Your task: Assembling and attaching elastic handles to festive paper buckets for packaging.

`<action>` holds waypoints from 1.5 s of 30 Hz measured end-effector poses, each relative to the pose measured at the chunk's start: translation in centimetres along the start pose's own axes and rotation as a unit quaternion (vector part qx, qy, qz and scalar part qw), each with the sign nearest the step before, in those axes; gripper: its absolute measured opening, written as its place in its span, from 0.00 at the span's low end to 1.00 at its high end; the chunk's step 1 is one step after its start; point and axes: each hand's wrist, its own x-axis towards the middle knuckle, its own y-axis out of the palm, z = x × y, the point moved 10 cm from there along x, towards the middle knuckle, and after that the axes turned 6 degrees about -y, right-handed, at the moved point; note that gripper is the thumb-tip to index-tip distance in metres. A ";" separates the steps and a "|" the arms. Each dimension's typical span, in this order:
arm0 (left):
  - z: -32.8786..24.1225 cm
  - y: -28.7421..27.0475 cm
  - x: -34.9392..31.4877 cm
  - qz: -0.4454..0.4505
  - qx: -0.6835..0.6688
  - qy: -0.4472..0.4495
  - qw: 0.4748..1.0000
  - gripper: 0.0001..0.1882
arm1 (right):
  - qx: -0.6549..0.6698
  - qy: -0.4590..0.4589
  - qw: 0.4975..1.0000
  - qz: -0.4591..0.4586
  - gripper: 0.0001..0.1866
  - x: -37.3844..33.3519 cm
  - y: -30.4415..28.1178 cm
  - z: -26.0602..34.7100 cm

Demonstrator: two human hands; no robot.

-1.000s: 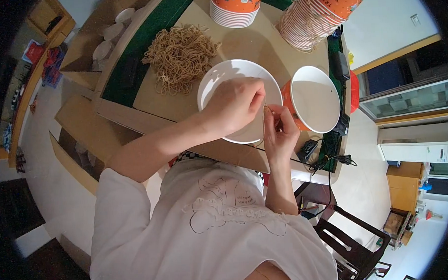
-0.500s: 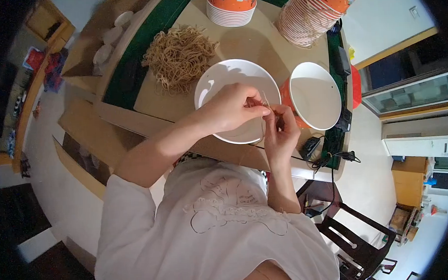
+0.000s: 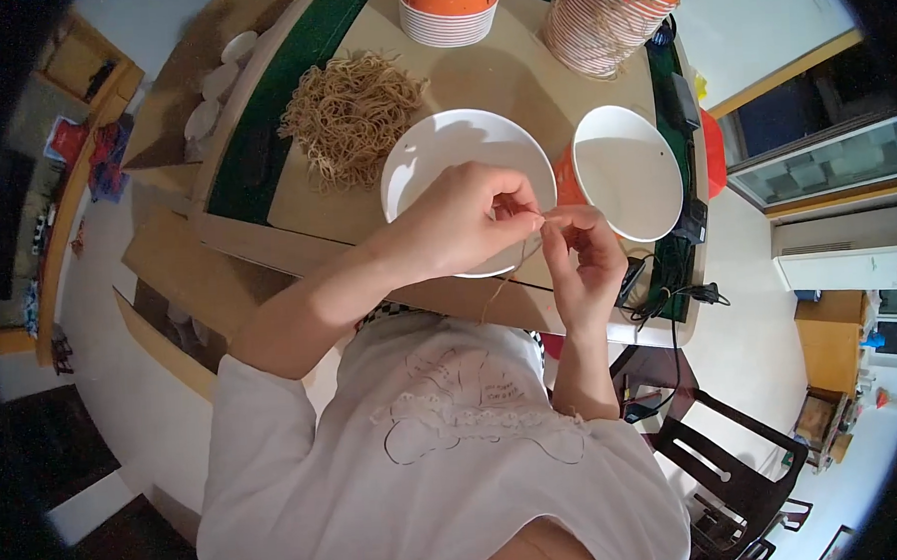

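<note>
My left hand (image 3: pixel 471 217) and my right hand (image 3: pixel 586 262) meet fingertip to fingertip over the near rim of a wide white paper tub (image 3: pixel 412 171). Both pinch a thin tan string (image 3: pixel 500 289), whose loose end hangs down toward my shirt. What the fingertips do with the string is too small to make out. Just right of the hands stands an open paper tub with an orange outside (image 3: pixel 626 172), white inside. A tangled heap of tan string (image 3: pixel 354 122) lies on the table to the left of the tubs.
At the far side stand a stack of orange-and-white tubs (image 3: pixel 449 18) and a leaning stack wound with string (image 3: pixel 594 28). Black cables and plugs (image 3: pixel 677 292) lie at the table's right edge. A cardboard box (image 3: pixel 167 132) stands at the left, a dark chair (image 3: pixel 732 468) at lower right.
My right hand has moved slightly right and down, its fingers more spread out from the left. The string's loose end now shows more clearly below the hands. The view has shifted a little.
</note>
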 end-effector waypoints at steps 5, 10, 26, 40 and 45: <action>-1.0 0.5 -0.2 0.014 -0.032 0.017 0.999 0.05 | -0.017 -0.039 0.999 0.017 0.07 0.2 0.0 0.5; -2.9 0.1 -1.2 0.044 -0.096 0.008 0.994 0.04 | -0.060 -0.052 0.996 0.025 0.08 -0.3 -0.4 -0.6; -4.6 -0.6 -1.1 0.095 -0.215 0.020 0.972 0.05 | -0.088 -0.086 0.980 0.156 0.11 -0.4 2.5 -0.7; -4.0 -5.6 -7.8 0.077 -0.270 -0.119 0.952 0.05 | -0.231 -0.075 0.922 0.300 0.07 7.3 4.2 3.0; -3.4 -6.7 -9.6 0.010 -0.295 0.051 0.954 0.02 | -0.154 -0.080 0.891 0.419 0.08 11.8 8.4 -0.3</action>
